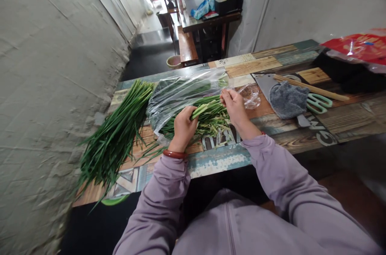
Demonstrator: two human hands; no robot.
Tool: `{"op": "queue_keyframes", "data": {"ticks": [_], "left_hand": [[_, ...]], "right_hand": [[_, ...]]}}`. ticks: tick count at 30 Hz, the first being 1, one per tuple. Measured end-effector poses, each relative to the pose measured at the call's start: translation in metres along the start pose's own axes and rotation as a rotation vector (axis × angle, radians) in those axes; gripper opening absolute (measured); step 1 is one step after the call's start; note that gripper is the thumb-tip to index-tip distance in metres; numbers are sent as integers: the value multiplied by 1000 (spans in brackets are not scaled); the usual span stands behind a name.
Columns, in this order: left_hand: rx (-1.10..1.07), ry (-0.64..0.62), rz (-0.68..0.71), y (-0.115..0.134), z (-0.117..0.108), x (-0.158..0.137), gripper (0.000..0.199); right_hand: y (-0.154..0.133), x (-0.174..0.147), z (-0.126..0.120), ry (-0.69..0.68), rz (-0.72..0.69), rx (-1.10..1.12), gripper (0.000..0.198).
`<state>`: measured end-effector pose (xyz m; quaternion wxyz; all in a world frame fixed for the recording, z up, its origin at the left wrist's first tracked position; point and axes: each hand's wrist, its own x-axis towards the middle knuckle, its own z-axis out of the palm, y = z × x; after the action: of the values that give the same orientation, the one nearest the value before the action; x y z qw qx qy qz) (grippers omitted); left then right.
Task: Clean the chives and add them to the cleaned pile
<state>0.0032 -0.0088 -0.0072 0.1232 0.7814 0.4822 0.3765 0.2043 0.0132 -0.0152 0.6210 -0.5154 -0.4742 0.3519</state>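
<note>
My left hand point(184, 126) is wrapped round a small bunch of garlic chives point(202, 109), their pale stem ends pointing right. Close to those ends, my right hand point(233, 106) has its thumb and fingers pinched together; whatever lies between them is too small to make out. Under and beyond both hands, more chives point(211, 116) lie loose with yellowish trimmings. A clear plastic bag point(177, 90) holding greens spreads behind my left hand. To the left, a big pile of chives point(120, 134) lies slantwise, its leaf tips hanging over the table's front edge.
On the table point(223, 162) to the right are a grey cloth point(288, 100), a cleaver-like blade point(265, 86), wooden chopsticks point(316, 88), green-handled scissors point(319, 103) and a red package point(358, 48). A rough wall point(54, 66) borders the left. Another table point(196, 26) and a bench point(187, 46) stand beyond.
</note>
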Motion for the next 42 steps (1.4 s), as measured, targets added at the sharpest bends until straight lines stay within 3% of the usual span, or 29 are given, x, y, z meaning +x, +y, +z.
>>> {"op": "queue_keyframes", "data": {"ticks": [5, 7, 10, 12, 20, 36, 42], "left_hand": [[-322, -17, -231, -6, -2, 4, 24], [-424, -27, -265, -7, -2, 5, 23], [-478, -25, -285, -7, -2, 5, 20], [-454, -27, -279, -6, -1, 4, 20], [-367, -116, -239, 4, -5, 3, 22], [-328, -172, -185, 10, -4, 2, 21], [-262, -159, -172, 10, -5, 3, 24]], "right_hand": [[-12, -12, 2, -237, -144, -239, 50], [-13, -16, 5, -352, -205, -304, 41], [-12, -20, 10, -525, -290, -307, 12], [-9, -20, 12, -565, -282, -272, 15], [0, -17, 14, -376, -65, -86, 23], [0, -24, 28, -284, -71, -151, 13], [-4, -28, 29, -278, -123, -157, 31]]}}
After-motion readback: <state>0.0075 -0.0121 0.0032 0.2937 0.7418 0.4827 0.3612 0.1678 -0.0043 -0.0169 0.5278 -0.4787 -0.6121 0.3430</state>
